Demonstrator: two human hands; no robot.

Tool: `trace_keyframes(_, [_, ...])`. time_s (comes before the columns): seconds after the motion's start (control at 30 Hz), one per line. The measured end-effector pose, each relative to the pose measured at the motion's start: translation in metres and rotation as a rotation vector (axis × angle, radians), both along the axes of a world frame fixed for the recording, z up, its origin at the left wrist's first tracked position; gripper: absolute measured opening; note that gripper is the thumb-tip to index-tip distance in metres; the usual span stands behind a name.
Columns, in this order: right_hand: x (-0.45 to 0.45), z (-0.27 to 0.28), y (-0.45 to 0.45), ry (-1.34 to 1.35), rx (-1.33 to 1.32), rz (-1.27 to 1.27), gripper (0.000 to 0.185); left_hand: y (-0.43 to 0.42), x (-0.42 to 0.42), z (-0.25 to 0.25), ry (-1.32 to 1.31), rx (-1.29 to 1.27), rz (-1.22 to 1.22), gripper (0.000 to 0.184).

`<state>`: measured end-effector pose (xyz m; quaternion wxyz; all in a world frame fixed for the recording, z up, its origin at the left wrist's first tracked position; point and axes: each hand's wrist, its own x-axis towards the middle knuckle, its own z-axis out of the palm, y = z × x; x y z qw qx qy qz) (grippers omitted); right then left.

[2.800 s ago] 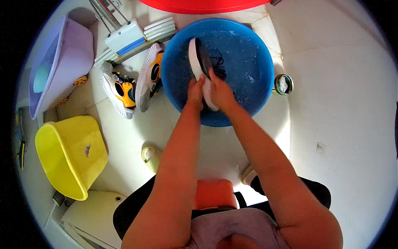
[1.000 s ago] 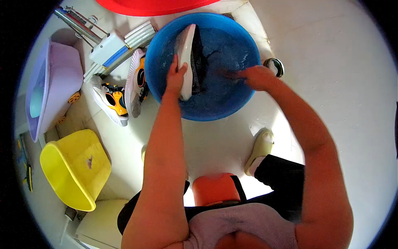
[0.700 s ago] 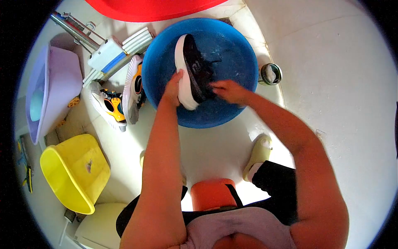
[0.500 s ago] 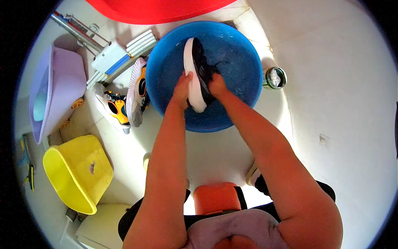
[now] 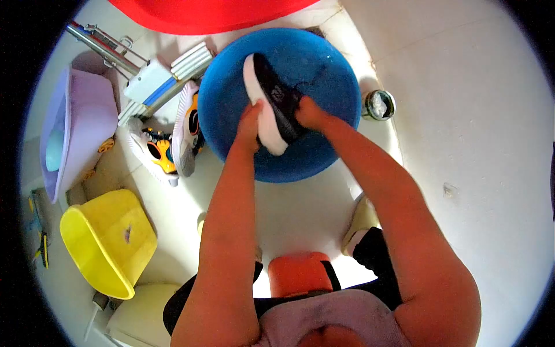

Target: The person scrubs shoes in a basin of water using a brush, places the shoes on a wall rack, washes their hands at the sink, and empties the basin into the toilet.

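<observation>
- Black upper and white sole mark the shoe (image 5: 282, 104), tilted inside a blue basin (image 5: 213, 92), toe toward 11 o'clock, heel toward 5; whether it touches the basin's bottom cannot be told.
- At the shoe's 8 o'clock edge, the left hand (image 5: 250, 122) has its grip closed on the sole, thumb along the side, other fingers largely hidden.
- Near 4 o'clock, the right hand (image 5: 312, 114) meets the dark upper by the heel; its fingertips are out of sight, so whether that grip pinches or reaches inside cannot be told.
- Handling, by judgement: fairly light, heavier if soaked; sole springy and probably slippery when wet, upper soft and apt to fold. Mid-sole and heel look the surest holds.
- Around the basin: white-and-orange sneakers (image 5: 165, 152) toward 8 o'clock, an open jar (image 5: 379, 105) at 3, a partly seen red tub (image 5: 219, 17) toward 11.
</observation>
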<state>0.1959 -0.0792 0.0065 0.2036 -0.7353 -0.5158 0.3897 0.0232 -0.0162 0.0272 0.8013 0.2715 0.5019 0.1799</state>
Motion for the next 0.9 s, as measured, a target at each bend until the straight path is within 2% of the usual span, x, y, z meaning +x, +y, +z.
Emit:
trace_keyframes(0.07, [0.036, 0.026, -0.016, 0.021, 0.063, 0.27, 0.035, 0.004, 0.005, -0.011, -0.042, 0.078, 0.06, 0.056])
trace_keyframes(0.1, [0.048, 0.038, -0.033, 0.049, 0.075, 0.4, 0.037, 0.0, 0.005, -0.013, 0.04, 0.221, 0.008, 0.057])
trace_keyframes(0.17, [0.064, 0.088, -0.047, -0.137, -0.132, 0.522, 0.04, 0.006, 0.008, -0.015, 0.204, 0.519, -0.093, 0.059])
trace_keyframes(0.2, [0.064, 0.099, -0.052, -0.259, -0.223, 0.531, 0.04, 0.013, 0.003, -0.038, 0.481, 0.775, -0.196, 0.069])
trace_keyframes(0.27, [0.062, 0.113, -0.058, -0.513, -0.39, 0.539, 0.04, 0.002, 0.013, 0.019, 0.898, 0.736, -0.375, 0.077])
trace_keyframes(0.3, [0.063, 0.107, -0.061, -0.522, -0.354, 0.467, 0.04, -0.006, 0.023, 0.044, 1.102, 0.707, -0.465, 0.082])
trace_keyframes(0.33, [0.059, 0.101, -0.065, -0.526, -0.324, 0.394, 0.04, -0.013, 0.03, 0.051, 1.148, 0.714, -0.451, 0.09])
trace_keyframes(0.37, [0.057, 0.097, -0.069, -0.529, -0.296, 0.323, 0.039, -0.013, 0.029, 0.044, 1.07, 0.717, -0.513, 0.09])
trace_keyframes(0.43, [0.052, 0.107, -0.061, -0.079, -0.405, 0.026, 0.038, -0.006, 0.02, 0.008, 0.916, 0.721, -0.624, 0.091])
trace_keyframes(0.47, [0.048, 0.115, -0.056, 0.151, -0.45, -0.118, 0.038, -0.001, 0.01, 0.003, 0.575, 0.823, -0.447, 0.091])
trace_keyframes(0.57, [0.05, 0.065, -0.073, -0.093, 0.094, -0.127, 0.036, 0.011, -0.007, 0.0, 0.084, 0.205, -0.287, 0.097])
trace_keyframes(0.6, [0.053, 0.059, -0.083, -0.064, 0.08, -0.15, 0.036, 0.005, -0.009, -0.008, 0.083, 0.142, -0.259, 0.097])
trace_keyframes(0.7, [0.063, 0.087, -0.102, -0.025, 0.043, -0.123, 0.037, -0.01, 0.01, -0.034, 0.584, 0.556, -0.336, 0.096])
trace_keyframes(0.73, [0.07, 0.099, -0.113, -0.034, 0.042, -0.069, 0.037, -0.019, 0.017, -0.034, 0.751, 0.743, -0.26, 0.1])
trace_keyframes(0.77, [0.077, 0.109, -0.125, -0.042, 0.038, -0.015, 0.037, -0.023, 0.024, -0.018, 0.83, 0.789, -0.27, 0.101])
trace_keyframes(0.83, [0.081, 0.123, -0.151, 0.031, -0.209, -0.12, 0.038, -0.027, 0.033, 0.027, 0.989, 0.865, -0.297, 0.104])
trace_keyframes(0.9, [0.078, 0.113, -0.187, 0.06, -0.121, -0.329, 0.033, -0.027, 0.029, 0.034, 0.945, 1.135, -0.227, 0.105])
